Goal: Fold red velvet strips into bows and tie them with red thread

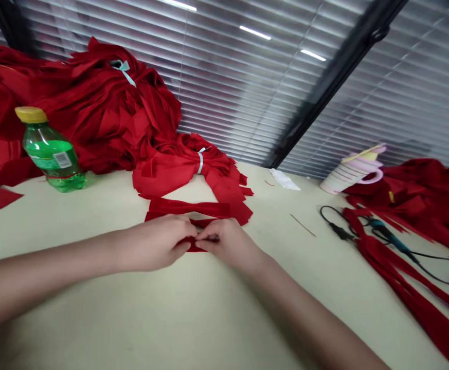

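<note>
Both hands meet over a red fabric strip (pixel 196 245) near the middle of the table. My left hand (pixel 166 241) is closed on the strip from the left, thumb and fingers pressed together. From the other side my right hand (pixel 224 240) pinches the same strip, its fingertips almost touching the left ones. Much of the strip is hidden under the fingers. Just beyond lies another folded red strip (pixel 189 207), flat on the table. Behind that sits a bundle of red strips (pixel 178 167) tied with a pale blue ribbon (pixel 200 160).
A large heap of red fabric (pixel 93 103) and a green bottle (pixel 54 154) with a yellow cap stand at the left. To the right are a striped mug (pixel 347 173), a cabled tool (pixel 390 235), and more red fabric (pixel 420 200). Window blinds (pixel 224 77) line the back.
</note>
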Demonstrator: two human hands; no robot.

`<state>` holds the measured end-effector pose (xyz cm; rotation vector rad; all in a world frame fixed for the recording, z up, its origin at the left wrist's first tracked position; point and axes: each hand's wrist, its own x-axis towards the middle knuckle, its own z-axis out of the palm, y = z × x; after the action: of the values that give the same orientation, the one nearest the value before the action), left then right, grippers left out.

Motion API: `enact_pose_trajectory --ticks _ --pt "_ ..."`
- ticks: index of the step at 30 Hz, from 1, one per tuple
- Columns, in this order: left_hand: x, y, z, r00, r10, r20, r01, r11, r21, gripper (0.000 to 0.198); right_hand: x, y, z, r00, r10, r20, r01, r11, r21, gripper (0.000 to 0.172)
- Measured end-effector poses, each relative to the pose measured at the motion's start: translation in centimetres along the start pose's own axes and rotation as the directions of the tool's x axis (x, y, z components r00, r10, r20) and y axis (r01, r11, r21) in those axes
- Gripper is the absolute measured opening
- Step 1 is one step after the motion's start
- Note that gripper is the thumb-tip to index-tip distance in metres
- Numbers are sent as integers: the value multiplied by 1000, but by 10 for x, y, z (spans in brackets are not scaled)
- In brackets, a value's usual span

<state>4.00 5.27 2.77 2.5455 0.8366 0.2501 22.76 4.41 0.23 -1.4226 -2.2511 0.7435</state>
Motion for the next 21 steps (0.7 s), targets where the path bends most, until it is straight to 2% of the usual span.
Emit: enact_pose_trajectory --ticks 2,7,15,21 --pt "7 -8 7 998 -6 -58 6 1000 -3 22 0 0 0 1000 3 -1 -3 1000 1 18" --pt "16 -10 21 996 -40 -82 43 998 38 19 0 2 1 1000 3 10 -3 1000 20 19" --pt "14 -4 16 995 -85 -58 91 991 95 14 0 4 1 1000 14 15 -16 996 86 19" --pt "10 1 17 989 -97 -108 111 986 128 14 -1 8 1 1000 21 20 -25 981 191 10"
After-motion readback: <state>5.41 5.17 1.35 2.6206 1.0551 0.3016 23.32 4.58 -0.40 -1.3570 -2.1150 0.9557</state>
